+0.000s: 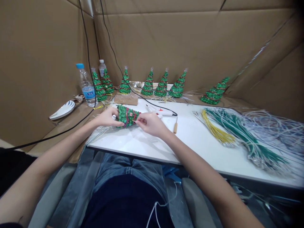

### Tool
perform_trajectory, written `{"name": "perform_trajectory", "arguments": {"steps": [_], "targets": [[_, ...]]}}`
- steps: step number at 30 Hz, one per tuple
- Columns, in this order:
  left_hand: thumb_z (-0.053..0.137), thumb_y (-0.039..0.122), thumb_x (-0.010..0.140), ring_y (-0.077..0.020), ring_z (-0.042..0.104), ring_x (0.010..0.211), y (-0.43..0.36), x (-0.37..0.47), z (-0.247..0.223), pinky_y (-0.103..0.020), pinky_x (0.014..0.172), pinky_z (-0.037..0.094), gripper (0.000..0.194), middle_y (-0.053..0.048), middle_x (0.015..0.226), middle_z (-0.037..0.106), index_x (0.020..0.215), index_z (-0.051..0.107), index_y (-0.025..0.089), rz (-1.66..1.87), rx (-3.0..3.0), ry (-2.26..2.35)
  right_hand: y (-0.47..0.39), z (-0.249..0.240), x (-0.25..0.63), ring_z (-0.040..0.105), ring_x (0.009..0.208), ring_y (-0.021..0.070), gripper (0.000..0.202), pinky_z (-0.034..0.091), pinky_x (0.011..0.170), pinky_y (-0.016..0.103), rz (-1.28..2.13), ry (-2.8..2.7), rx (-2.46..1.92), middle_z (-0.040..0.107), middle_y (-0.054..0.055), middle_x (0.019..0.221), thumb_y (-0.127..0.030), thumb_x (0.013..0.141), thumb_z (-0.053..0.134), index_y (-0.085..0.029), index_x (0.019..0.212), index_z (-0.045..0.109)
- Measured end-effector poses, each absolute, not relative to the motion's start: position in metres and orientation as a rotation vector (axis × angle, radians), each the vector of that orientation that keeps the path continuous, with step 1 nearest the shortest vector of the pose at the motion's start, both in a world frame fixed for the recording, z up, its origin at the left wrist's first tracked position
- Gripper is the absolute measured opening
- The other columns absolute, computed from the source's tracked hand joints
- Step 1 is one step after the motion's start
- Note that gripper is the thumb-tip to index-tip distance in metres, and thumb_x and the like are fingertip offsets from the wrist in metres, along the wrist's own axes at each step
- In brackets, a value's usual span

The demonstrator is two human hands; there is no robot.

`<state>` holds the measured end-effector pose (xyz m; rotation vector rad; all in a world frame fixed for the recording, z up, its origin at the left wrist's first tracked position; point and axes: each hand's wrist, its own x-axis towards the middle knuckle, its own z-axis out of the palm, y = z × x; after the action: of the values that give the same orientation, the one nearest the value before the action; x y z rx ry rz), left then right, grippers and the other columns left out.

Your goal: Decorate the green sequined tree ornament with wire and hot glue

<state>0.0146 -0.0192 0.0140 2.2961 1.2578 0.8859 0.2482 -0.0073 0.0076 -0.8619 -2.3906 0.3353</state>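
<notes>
Green tree, apparently tilted sideways

Bottle left, behind plate. Row of small trees behind glue gun; glue gun on board. Wire bundles on board, right side.

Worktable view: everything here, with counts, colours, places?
Tinsel trees: seven, green and red, back
Held tree: one, green and red, centre
Water bottles: two, clear, back left
Dish: one, white and blue, left
Glue gun: one, white, centre
Wooden-handled tool: one, tan, centre
Cardboard piece: one, brown, centre
Strand bundles: two, yellow and green, right
Loose strands: uncountable, whitish, right
Cables: two, black, left
Cardboard walls: several, brown, around
Table: one, white, centre
Jeans: one, blue, below
Hands: two, bare, centre
</notes>
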Motion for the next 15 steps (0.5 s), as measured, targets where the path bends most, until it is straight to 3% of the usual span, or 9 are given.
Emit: {"name": "perform_trajectory", "arguments": {"steps": [10, 15], "targets": [[0.077, 0.037, 0.057, -0.0099, 0.049, 0.056, -0.018, 0.013, 0.015, -0.022, 0.057, 0.038, 0.033, 0.002, 0.054, 0.057, 0.047, 0.055, 0.014, 0.884, 2.297, 1.255, -0.003, 0.018, 0.259, 0.049, 0.050, 0.0097, 0.016, 0.035, 0.052, 0.024, 0.700, -2.424, -1.005, 0.058, -0.001, 0.055, -0.025, 0.078, 0.059, -0.014, 0.067, 0.065], [0.077, 0.039, 0.058, -0.0098, 0.048, 0.054, -0.018, 0.012, 0.015, -0.022, 0.054, 0.036, 0.033, 0.002, 0.051, 0.055, 0.048, 0.057, 0.014, 0.858, 2.306, 1.236, -0.001, 0.017, 0.259, 0.044, 0.049, 0.0095, 0.020, 0.032, 0.053, 0.024, 0.542, -2.380, -0.928, 0.052, -0.002, 0.050, -0.023, 0.079, 0.055, -0.015, 0.062, 0.063]]}}
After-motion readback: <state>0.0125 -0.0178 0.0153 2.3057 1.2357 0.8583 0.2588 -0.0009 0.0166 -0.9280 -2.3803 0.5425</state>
